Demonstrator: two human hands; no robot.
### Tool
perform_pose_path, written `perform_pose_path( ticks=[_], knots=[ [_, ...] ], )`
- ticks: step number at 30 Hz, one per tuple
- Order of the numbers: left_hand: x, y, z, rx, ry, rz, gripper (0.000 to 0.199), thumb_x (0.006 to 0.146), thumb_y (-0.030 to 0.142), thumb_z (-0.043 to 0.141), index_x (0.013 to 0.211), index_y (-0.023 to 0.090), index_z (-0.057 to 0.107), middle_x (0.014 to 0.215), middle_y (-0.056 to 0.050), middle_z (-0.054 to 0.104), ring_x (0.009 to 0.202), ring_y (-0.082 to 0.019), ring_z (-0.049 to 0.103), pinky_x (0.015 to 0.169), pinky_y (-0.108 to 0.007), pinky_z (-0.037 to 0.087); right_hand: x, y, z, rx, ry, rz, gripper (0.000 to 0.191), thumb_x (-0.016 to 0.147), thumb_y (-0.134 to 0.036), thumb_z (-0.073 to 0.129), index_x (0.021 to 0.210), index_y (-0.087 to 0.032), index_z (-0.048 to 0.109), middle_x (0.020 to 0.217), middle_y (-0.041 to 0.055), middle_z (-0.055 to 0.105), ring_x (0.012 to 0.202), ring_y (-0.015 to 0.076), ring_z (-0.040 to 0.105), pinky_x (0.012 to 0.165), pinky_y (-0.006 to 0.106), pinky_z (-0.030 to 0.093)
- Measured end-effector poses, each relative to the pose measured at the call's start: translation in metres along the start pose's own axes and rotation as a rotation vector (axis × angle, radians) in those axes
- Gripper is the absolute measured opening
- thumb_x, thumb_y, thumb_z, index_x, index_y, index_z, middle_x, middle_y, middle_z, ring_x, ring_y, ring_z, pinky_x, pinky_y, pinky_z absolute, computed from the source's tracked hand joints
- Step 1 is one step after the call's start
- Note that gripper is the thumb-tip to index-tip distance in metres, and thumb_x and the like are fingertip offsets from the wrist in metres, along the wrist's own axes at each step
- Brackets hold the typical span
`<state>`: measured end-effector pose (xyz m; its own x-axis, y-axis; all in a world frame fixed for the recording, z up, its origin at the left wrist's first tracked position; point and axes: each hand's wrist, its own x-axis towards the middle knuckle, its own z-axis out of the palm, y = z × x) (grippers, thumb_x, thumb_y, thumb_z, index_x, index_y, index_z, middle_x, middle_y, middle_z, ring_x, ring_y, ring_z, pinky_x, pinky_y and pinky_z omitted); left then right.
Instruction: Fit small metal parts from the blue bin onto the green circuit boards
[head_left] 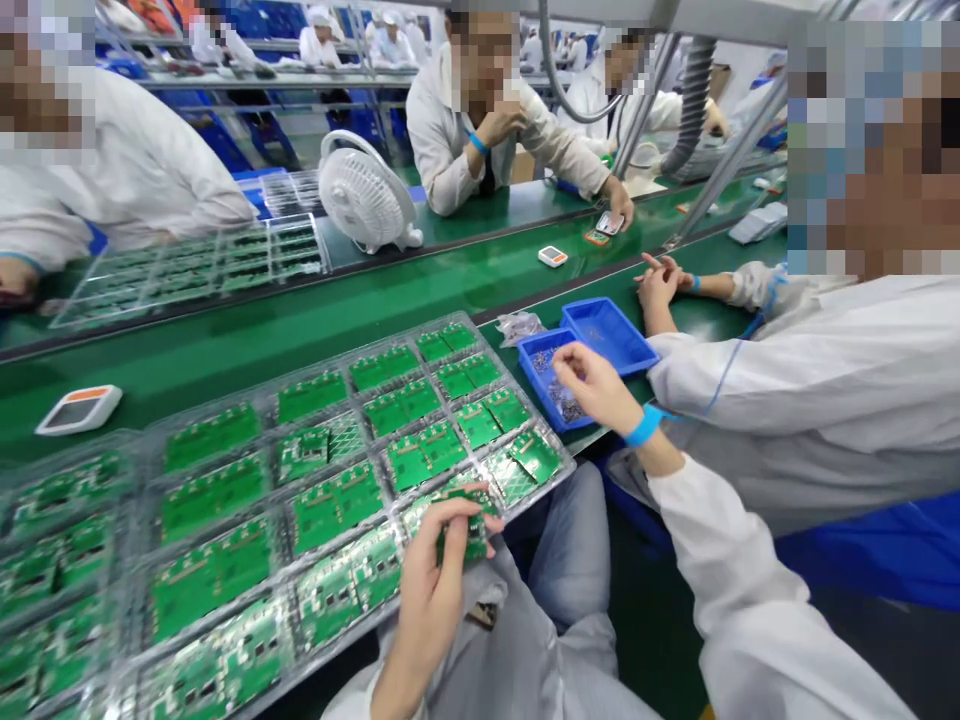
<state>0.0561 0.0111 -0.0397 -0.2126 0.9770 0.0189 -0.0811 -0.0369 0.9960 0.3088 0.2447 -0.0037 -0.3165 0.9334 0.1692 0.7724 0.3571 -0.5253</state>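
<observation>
My left hand [435,575] grips a small green circuit board [474,538] by its edges, above the near edge of a clear plastic tray [281,485]. More green boards [341,505] lie in that tray's compartments. My right hand [600,388], with a blue band at the wrist, is over a blue bin [556,412] of small metal parts [566,400]. Its thumb and fingertips are pinched together; whatever may be between them is too small to make out. A second blue bin [611,335] stands right behind the first.
A clear plastic bag [519,327] lies beside the bins. White devices with orange trim [79,410] rest on the green belt [337,315]. Across it stand a white fan [367,190] and another board tray [202,270]. A co-worker [810,380] sits close on my right; others sit opposite.
</observation>
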Motion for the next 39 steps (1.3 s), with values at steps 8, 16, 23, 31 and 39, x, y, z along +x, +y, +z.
perform_pose_path(
  ticks=[8,16,23,31,39],
  knots=[
    [0.006,0.010,-0.006,0.166,0.074,0.081,0.024,0.112,0.046,0.070,0.114,0.024,0.079,0.127,-0.009,0.083,0.096,-0.020,0.084,0.072,-0.028,0.068,-0.103,-0.122,0.070,1.291,-0.356,-0.029,0.035,0.110,-0.054,0.068,0.109,-0.022,0.057,0.058,-0.0122,0.049,0.050,0.0079,0.039,0.054,0.021,0.039],
    [0.002,0.007,-0.019,0.438,0.033,0.197,0.016,0.112,0.042,0.072,0.110,0.028,0.080,0.117,-0.005,0.086,0.121,-0.026,0.081,0.105,-0.042,0.064,-0.136,-0.141,0.088,1.400,-0.320,0.219,0.037,0.107,-0.056,0.072,0.108,-0.023,0.056,0.050,-0.0118,0.056,0.040,0.0072,0.037,0.045,0.022,0.031],
    [0.005,0.015,-0.026,0.564,-0.037,0.264,0.012,0.111,0.035,0.073,0.106,0.027,0.079,0.108,-0.003,0.087,0.101,-0.022,0.083,0.094,-0.039,0.062,-0.145,-0.136,0.091,1.184,-0.186,0.116,0.021,0.109,-0.041,0.071,0.107,-0.022,0.064,0.064,-0.0075,0.061,0.051,0.0081,0.050,0.050,0.022,0.039],
    [0.003,0.026,-0.033,0.653,-0.126,0.302,0.002,0.109,0.025,0.076,0.108,0.026,0.078,0.108,-0.002,0.087,0.110,-0.023,0.083,0.092,-0.036,0.062,-0.146,-0.126,0.078,0.932,-0.112,-0.035,0.010,0.103,-0.023,0.074,0.094,-0.021,0.069,0.068,-0.0070,0.058,0.053,0.0061,0.046,0.048,0.022,0.035],
    [-0.002,0.022,-0.025,0.542,-0.067,0.329,0.038,0.115,0.019,0.062,0.151,0.029,0.066,0.151,-0.009,0.077,0.146,-0.024,0.072,0.121,-0.042,0.060,-0.141,-0.131,0.089,0.965,0.031,0.074,0.015,0.100,-0.023,0.077,0.086,-0.021,0.070,0.068,-0.0037,0.069,0.050,0.0069,0.048,0.046,0.023,0.035]
  ],
)
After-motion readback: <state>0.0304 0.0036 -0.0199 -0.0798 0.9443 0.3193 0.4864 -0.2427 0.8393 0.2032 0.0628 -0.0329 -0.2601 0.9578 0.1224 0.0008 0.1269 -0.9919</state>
